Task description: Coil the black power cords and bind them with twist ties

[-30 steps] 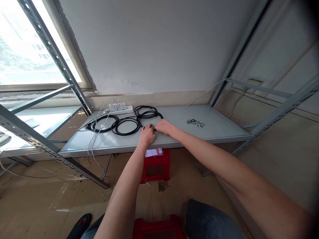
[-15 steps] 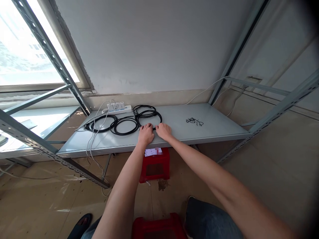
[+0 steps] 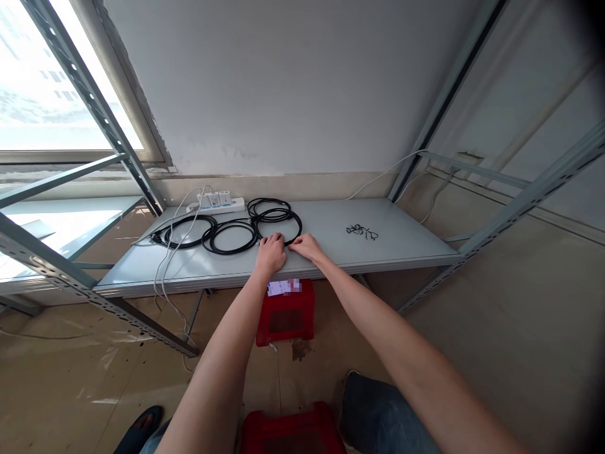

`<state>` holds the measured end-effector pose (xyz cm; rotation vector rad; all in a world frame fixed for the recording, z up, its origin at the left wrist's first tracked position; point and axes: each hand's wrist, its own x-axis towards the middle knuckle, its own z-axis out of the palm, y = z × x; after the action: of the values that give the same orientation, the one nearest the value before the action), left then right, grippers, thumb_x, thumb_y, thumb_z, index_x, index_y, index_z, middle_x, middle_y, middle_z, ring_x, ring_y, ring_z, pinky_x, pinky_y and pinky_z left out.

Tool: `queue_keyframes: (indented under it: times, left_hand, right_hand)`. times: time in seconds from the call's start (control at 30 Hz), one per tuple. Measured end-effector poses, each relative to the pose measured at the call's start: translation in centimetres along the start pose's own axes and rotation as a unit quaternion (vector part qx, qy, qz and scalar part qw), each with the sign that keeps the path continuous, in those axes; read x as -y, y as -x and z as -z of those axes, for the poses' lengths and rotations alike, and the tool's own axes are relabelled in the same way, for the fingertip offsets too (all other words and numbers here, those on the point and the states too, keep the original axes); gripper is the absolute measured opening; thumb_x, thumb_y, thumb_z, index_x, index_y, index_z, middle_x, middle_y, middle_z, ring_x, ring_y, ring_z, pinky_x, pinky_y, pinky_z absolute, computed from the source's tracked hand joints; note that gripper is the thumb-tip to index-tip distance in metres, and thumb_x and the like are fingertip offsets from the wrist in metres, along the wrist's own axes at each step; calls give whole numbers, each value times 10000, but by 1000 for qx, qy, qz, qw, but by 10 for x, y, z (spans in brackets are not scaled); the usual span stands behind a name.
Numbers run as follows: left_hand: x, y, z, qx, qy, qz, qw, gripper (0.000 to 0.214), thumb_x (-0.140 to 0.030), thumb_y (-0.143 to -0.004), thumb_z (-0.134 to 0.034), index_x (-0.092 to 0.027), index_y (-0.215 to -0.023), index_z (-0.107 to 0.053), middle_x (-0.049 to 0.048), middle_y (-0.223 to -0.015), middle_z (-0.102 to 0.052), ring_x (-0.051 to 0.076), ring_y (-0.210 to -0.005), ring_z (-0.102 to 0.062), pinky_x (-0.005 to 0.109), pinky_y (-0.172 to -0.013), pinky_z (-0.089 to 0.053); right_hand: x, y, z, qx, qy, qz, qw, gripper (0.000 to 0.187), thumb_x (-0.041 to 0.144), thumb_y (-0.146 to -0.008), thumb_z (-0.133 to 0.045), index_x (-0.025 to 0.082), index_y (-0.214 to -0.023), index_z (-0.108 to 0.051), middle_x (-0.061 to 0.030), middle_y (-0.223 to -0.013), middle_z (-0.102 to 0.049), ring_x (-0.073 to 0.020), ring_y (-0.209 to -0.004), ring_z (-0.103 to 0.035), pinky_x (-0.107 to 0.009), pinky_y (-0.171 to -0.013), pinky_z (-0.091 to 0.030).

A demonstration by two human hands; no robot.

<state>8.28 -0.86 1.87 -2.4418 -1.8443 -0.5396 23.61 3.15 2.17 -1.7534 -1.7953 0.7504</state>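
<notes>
Several loops of black cable lie on the grey shelf, and the rightmost cable coil (image 3: pixel 301 226) has both hands at its near edge. My left hand (image 3: pixel 271 253) rests with bent fingers on the near left part of this coil; its fingertips and whatever is under them are partly hidden. My right hand (image 3: pixel 306 246) is closed, with thumb and index finger pinched at the coil's near side. To the left lie a middle cable coil (image 3: pixel 230 252) and a left cable coil (image 3: pixel 190 245). A small tangle of thin black ties (image 3: pixel 362 232) is on the right.
A white power strip (image 3: pixel 218 203) with plugs stands against the wall; white cords run from it over the shelf's (image 3: pixel 331 252) front edge. Metal uprights (image 3: pixel 127 315) frame both ends. One red stool (image 3: pixel 285 318) is under the shelf, another red stool (image 3: pixel 290 432) nearer me.
My right hand has turned from a rounded fist into a pinch with the fingertips pointing left, close by my left hand. The view has shifted slightly; the coils keep their layout.
</notes>
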Motion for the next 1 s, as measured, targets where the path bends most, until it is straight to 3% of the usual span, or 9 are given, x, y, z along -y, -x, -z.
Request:
queue_keyframes:
  times: [0.3, 0.43, 0.53, 0.67, 0.83, 1.0]
  left_hand:
    - [0, 1, 1, 5, -4, 2, 1000, 422, -112, -943, -371, -182, -1259, -642, 119, -1434, -588, 283, -1267, -571, 445, -1119, -370]
    - [1, 0, -1, -1, -4, 1, 1000, 433, -113, -929, -398, -195, -1279, -639, 121, -1435, -587, 288, -1267, -571, 451, -1120, -372]
    - [1, 0, -1, 0, -7, 1, 1000, 442, -113, -926, -403, -201, -1293, -633, 118, -1441, -584, 286, -1271, -571, 448, -1125, -367]
    - [1, 0, -1, 3, -8, 3, 1000, 431, -121, -946, -382, -209, -1285, -633, 107, -1451, -584, 278, -1278, -570, 433, -1127, -367]
    - [1, 1, -2, 0, -9, 3, 1000, 411, -141, -969, -359, -200, -1276, -627, 106, -1455, -583, 277, -1290, -562, 432, -1130, -360]
    - [1, 0, -1, 6, -1, 7, 1000, 414, -132, -955, -380, -214, -1280, -622, 107, -1452, -582, 281, -1287, -560, 439, -1134, -353]
  right_hand:
    - [-8, 6, 2, 8, -20, 52, 998, 80, 249, -673, -734, 197, -723, -699, 16, -723, -681, -151, -719, -593, -248, -645, -387]
    - [-18, 13, 0, -61, -86, 123, 987, 27, 223, -775, -643, 198, -765, -649, 22, -686, -631, -140, -664, -568, -247, -653, -407]
    - [-21, 14, -2, -104, -105, 125, 981, 75, 228, -865, -579, 203, -805, -617, 5, -716, -635, -153, -683, -574, -254, -678, -421]
    - [-17, 13, -5, -119, -50, 107, 986, 116, 219, -949, -521, 218, -867, -603, -19, -803, -676, -177, -740, -592, -271, -694, -402]
    - [-10, 15, -9, -106, 40, 113, 987, 251, 409, -1002, -577, 215, -848, -615, -49, -873, -701, -196, -851, -619, -274, -735, -391]
    - [-8, 17, -9, -86, 133, 128, 979, 163, 280, -1019, -553, 197, -913, -645, -83, -1001, -708, -215, -993, -609, -292, -844, -401]
